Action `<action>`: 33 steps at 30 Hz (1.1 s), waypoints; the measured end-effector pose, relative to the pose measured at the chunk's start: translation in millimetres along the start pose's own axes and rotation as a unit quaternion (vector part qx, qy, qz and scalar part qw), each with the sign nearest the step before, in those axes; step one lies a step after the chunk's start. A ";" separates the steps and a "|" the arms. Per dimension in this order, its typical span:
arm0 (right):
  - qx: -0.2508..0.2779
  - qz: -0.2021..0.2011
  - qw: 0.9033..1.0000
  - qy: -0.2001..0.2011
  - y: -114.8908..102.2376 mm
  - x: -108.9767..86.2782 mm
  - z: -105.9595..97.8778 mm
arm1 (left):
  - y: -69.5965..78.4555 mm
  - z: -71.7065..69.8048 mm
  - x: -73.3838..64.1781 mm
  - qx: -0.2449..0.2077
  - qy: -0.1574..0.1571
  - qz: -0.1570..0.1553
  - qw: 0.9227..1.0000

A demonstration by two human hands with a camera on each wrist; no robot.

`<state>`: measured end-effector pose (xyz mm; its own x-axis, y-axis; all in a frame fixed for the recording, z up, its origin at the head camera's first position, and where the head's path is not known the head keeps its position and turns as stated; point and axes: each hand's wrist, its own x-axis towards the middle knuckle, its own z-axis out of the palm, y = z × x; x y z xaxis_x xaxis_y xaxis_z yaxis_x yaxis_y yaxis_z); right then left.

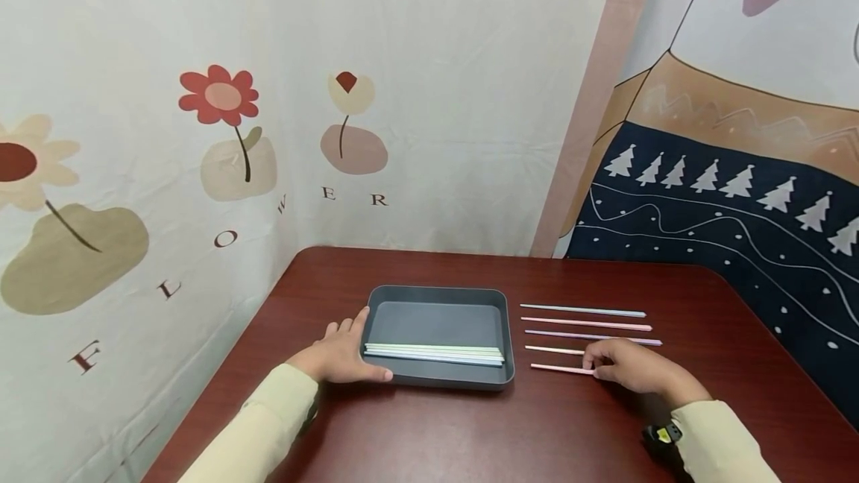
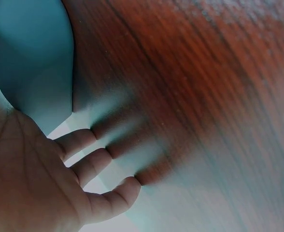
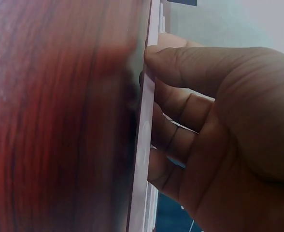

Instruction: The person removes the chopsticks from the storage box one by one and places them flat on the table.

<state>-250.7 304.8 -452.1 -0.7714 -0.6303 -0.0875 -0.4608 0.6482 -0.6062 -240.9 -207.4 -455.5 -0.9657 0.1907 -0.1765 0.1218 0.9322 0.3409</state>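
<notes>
A grey rectangular tray lies on the table, with several pale green and bluish chopsticks along its near side. My left hand rests against the tray's left end, fingers spread and thumb by the front corner. Right of the tray, my right hand pinches the nearest chopstick, a pink chopstick. In the right wrist view the thumb presses on this pink chopstick, with fingers behind it. Just beyond is a cream chopstick, its right part hidden by the hand.
Farther back lie a purple chopstick, another pink chopstick and a light blue chopstick, roughly parallel. The reddish-brown table meets a printed cloth wall at its back edge.
</notes>
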 end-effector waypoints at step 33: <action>-0.041 -0.007 0.998 0.044 -30.2 39.1 -11.7 | 1.0 1.6 -0.8 -0.001 0.012 0.001 1.000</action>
<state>-272.1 265.6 -428.0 -0.7986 -0.6019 -0.0072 -0.5034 0.6743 -0.5403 -239.6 -206.2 -456.5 -0.9707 0.1850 -0.1533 0.1232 0.9310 0.3436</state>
